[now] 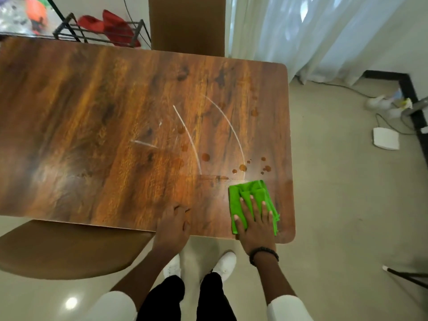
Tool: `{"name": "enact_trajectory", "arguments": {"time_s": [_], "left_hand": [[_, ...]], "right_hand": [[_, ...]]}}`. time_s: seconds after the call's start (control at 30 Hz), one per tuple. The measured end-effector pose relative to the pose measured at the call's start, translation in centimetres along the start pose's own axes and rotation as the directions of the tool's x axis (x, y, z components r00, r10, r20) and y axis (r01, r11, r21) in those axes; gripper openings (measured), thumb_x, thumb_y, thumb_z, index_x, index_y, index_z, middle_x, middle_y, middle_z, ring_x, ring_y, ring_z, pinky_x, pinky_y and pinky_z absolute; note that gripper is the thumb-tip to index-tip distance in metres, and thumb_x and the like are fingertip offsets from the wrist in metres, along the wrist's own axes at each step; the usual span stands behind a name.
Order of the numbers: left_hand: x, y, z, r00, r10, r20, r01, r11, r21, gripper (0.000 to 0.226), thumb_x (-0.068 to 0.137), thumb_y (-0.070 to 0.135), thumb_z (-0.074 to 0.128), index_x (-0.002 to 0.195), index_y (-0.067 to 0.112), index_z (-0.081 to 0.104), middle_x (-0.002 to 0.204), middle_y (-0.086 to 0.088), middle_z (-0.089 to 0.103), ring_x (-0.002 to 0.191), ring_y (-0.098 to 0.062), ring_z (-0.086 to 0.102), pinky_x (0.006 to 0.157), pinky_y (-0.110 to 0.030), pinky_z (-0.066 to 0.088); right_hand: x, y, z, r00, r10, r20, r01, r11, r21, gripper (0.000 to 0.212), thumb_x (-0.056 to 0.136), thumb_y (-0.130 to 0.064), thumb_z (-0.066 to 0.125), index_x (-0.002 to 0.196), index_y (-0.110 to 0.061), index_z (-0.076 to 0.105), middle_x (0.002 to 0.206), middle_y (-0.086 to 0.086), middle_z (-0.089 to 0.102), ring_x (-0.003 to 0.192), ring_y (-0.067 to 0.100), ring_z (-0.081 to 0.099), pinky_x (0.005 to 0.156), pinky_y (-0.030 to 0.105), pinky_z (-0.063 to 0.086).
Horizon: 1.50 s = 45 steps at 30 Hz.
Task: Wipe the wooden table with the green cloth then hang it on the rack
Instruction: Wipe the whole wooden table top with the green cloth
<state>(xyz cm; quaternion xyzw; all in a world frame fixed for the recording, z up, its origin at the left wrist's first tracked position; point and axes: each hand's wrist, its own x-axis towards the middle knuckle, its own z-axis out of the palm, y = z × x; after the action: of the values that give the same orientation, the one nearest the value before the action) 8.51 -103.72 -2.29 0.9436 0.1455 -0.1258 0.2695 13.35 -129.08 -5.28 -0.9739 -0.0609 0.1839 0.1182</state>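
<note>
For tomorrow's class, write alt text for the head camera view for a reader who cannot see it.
A person's right hand presses a folded green cloth flat on a wooden table near its right corner, just below brown droplets. The left hand rests on the near edge.

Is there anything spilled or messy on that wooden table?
Yes. Brown droplets dot the wooden table just beyond the green cloth, which the right hand presses flat. Pale curved streaks cross the middle. The left hand rests at the near edge.
</note>
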Motion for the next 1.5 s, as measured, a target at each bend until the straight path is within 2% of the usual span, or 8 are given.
{"name": "enact_trajectory", "arguments": {"time_s": [0.17, 0.3, 0.67, 0.93, 1.27, 1.33, 1.43, 1.5], "left_hand": [[-0.8, 3.2, 1.0, 0.997, -0.002, 0.075, 0.003, 1.0, -0.007, 0.05, 0.088, 0.047, 0.03, 0.132, 0.03, 0.046, 0.129, -0.002, 0.045, 0.11, -0.022, 0.051, 0.093, -0.045, 0.048], [-0.7, 5.7, 2.0, 0.99, 0.056, 0.131, -0.061, 0.998, 0.034, 0.043, 0.088, 0.037, 0.039, 0.13, 0.03, 0.048, 0.129, -0.002, 0.047, 0.107, -0.019, 0.054, 0.092, -0.039, 0.048], [1.9, 8.3, 0.6, 0.977, -0.078, 0.198, 0.093, 0.993, -0.07, 0.048, 0.091, 0.031, 0.047, 0.138, 0.024, 0.043, 0.136, -0.007, 0.045, 0.117, -0.025, 0.052, 0.101, -0.041, 0.044], [5.9, 10.2, 2.2, 0.965, -0.01, 0.261, 0.029, 0.997, -0.069, 0.042, 0.09, 0.032, 0.047, 0.132, 0.028, 0.046, 0.137, -0.004, 0.043, 0.12, -0.022, 0.048, 0.104, -0.041, 0.04], [7.7, 14.7, 3.9, 0.986, -0.131, 0.1, 0.124, 0.99, 0.072, 0.043, 0.092, 0.033, 0.04, 0.135, 0.037, 0.038, 0.143, -0.001, 0.036, 0.125, -0.02, 0.041, 0.104, -0.039, 0.037], [7.6, 15.2, 4.7, 0.98, -0.194, 0.046, 0.191, 0.98, 0.052, 0.044, 0.092, 0.032, 0.04, 0.136, 0.036, 0.037, 0.143, -0.001, 0.037, 0.125, -0.02, 0.041, 0.104, -0.04, 0.038], [7.4, 16.3, 6.0, 0.957, -0.289, -0.028, 0.29, 0.956, 0.04, 0.05, 0.09, 0.031, 0.043, 0.14, 0.033, 0.037, 0.144, -0.004, 0.037, 0.123, -0.023, 0.043, 0.1, -0.042, 0.04], [7.1, 17.7, 6.7, 0.931, -0.355, -0.086, 0.358, 0.933, 0.028, 0.053, 0.087, 0.031, 0.049, 0.139, 0.029, 0.04, 0.141, -0.006, 0.042, 0.12, -0.026, 0.047, 0.096, -0.042, 0.043]], "right_hand": [[-0.3, 2.5, -2.7, 0.994, 0.019, 0.111, -0.015, 0.999, -0.035, 0.068, 0.085, -0.066, -0.003, 0.149, -0.042, -0.012, 0.157, -0.011, -0.02, 0.149, 0.027, -0.014, 0.118, 0.043, -0.012], [-0.6, 2.0, -3.7, 0.982, -0.003, 0.189, 0.014, 0.998, -0.058, 0.076, 0.074, -0.064, -0.013, 0.144, -0.038, -0.026, 0.152, -0.006, -0.032, 0.147, 0.03, -0.02, 0.116, 0.044, -0.015], [2.0, 2.0, -5.1, 0.967, 0.0, 0.255, 0.021, 0.997, -0.078, 0.087, 0.067, -0.086, -0.003, 0.141, -0.047, -0.024, 0.151, -0.009, -0.032, 0.146, 0.032, -0.022, 0.118, 0.05, -0.008], [6.1, 3.3, -7.4, 0.949, -0.064, 0.309, 0.104, 0.988, -0.113, 0.087, 0.065, -0.087, -0.003, 0.14, -0.05, -0.026, 0.15, -0.01, -0.034, 0.138, 0.025, -0.032, 0.117, 0.05, -0.01], [10.8, 6.7, -9.2, 0.895, -0.27, 0.355, 0.346, 0.923, -0.171, 0.072, 0.071, -0.086, 0.0, 0.129, -0.06, -0.036, 0.151, -0.012, -0.033, 0.138, 0.027, -0.032, 0.111, 0.041, -0.021], [11.9, 7.6, -10.0, 0.866, -0.326, 0.379, 0.42, 0.886, -0.198, 0.071, 0.077, -0.085, 0.004, 0.138, -0.061, -0.024, 0.157, -0.01, -0.021, 0.145, 0.032, -0.018, 0.115, 0.044, -0.011], [13.9, 8.6, -10.8, 0.824, -0.36, 0.437, 0.492, 0.838, -0.237, 0.071, 0.088, -0.077, 0.024, 0.151, -0.044, 0.024, 0.157, -0.004, 0.026, 0.137, 0.035, 0.039, 0.107, 0.048, 0.031], [15.4, 10.0, -10.5, 0.798, -0.447, 0.404, 0.565, 0.789, -0.243, 0.077, 0.085, -0.073, 0.037, 0.152, -0.038, 0.023, 0.153, -0.004, 0.036, 0.13, 0.035, 0.05, 0.101, 0.049, 0.039]]}}
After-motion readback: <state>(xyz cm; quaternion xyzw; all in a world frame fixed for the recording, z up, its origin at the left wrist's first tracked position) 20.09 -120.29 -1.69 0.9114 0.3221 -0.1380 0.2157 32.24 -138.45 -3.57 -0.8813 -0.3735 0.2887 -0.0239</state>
